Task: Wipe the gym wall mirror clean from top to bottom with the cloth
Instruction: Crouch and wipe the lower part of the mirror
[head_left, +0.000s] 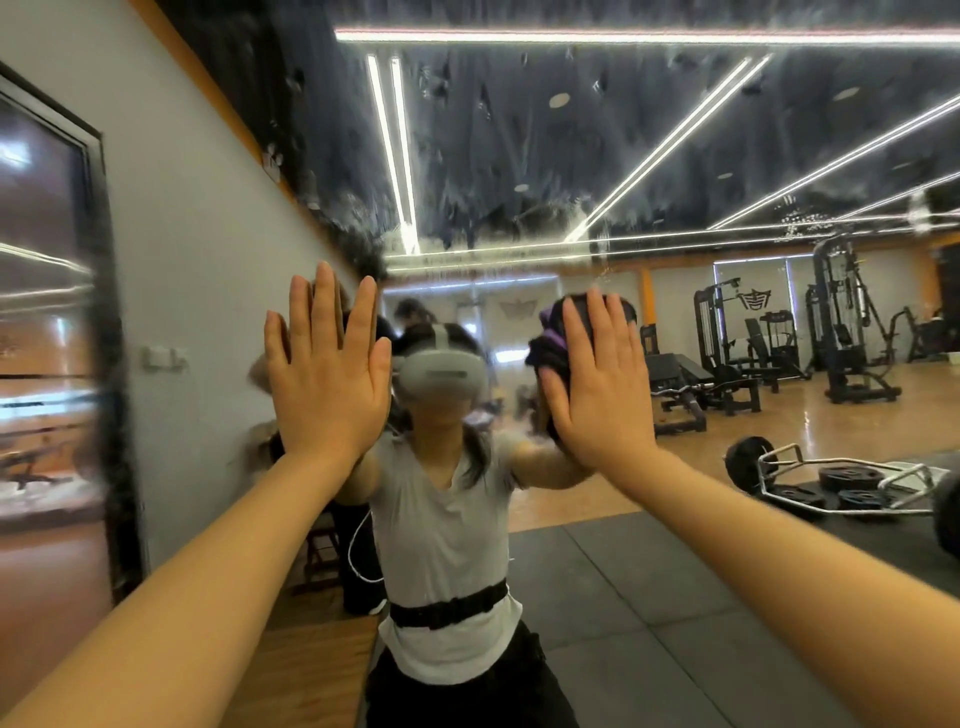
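While left hand (327, 374) lies flat on mirror (623, 171), right hand (597, 384) presses cloth (558, 332).

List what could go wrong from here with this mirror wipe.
1. The bare left hand lies flat against the mirror, so it may leave fresh prints on the glass.
2. The right hand presses a bunched dark cloth with straight fingers; it could slip out mid-stroke.
3. Wet streaks hang across the upper glass above both hands; they may run down over the lower part, or dry as marks.
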